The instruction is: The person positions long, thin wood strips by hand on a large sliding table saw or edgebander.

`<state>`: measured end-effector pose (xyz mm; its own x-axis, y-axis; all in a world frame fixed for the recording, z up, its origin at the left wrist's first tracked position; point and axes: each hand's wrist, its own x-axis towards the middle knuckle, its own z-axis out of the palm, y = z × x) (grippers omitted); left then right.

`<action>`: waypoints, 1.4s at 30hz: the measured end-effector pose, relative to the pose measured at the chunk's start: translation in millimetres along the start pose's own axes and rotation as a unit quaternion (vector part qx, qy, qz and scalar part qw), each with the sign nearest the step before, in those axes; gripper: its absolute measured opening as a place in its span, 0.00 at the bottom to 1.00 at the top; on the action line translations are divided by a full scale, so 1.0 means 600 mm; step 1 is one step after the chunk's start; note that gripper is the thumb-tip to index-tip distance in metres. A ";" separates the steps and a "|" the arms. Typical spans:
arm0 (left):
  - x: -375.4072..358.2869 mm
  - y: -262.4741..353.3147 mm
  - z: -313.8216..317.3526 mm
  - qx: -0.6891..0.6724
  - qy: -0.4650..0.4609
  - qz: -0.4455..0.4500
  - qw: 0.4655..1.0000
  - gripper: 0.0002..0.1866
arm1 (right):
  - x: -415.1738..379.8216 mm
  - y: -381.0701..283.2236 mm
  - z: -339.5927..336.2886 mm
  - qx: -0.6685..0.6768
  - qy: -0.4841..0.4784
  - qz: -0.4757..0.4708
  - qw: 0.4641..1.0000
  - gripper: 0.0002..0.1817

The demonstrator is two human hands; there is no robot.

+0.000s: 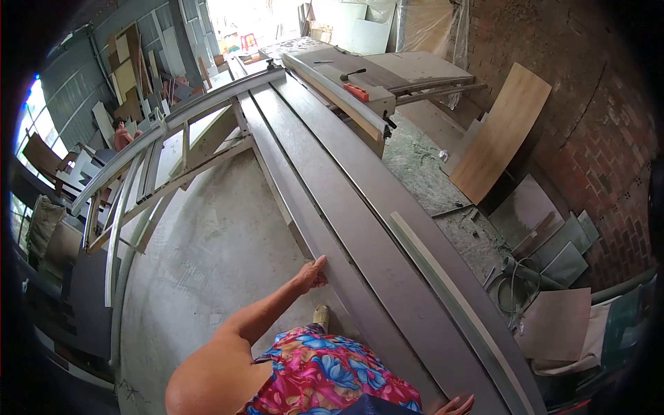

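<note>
Resting on the near edge of a long grey laminated board (360, 228), the left hand (311, 274) lay with its fingers curled over the board's side and the thumb on top, a light clasp on the edge rather than a full grip. The right hand (454, 405) showed only as fingertips at the bottom of the frame, pressed flat and spread on the same board; how widely it was opened could not be told, since most of it was cut off. The board sat on the sliding table of a grey metal panel saw (387, 90), its long axis running from the person's body away toward the far upper left, where the bright doorway stood. A pale narrow strip (449, 290) lay along the board's right side, parallel to it. Beyond, a long aluminium fence (332, 90) crossed the saw table, with a small red-handled tool (356, 91) beside it. To the left, a silver outrigger frame (152, 166) reached out over the concrete floor (207, 256). On the right, a tan plywood sheet (499, 131) leaned against the red brick wall (609, 124), with grey offcuts (553, 242) piled below it. The person wore a floral garment of pink and blue (325, 373).
</note>
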<state>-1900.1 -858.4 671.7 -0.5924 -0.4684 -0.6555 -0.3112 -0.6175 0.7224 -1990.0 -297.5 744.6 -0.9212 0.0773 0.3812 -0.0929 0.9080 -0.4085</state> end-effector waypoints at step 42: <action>-0.046 -0.039 0.050 0.056 0.016 0.011 0.998 0.28 | 0.326 -0.033 0.139 0.069 -0.177 -0.244 0.951 0.16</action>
<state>-1898.6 -812.1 679.6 -0.5758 -0.5027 -0.6448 -0.3808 -0.5329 0.7556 -2200.0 -334.7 758.2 -0.8229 -0.5052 0.2599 -0.5682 0.7352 -0.3698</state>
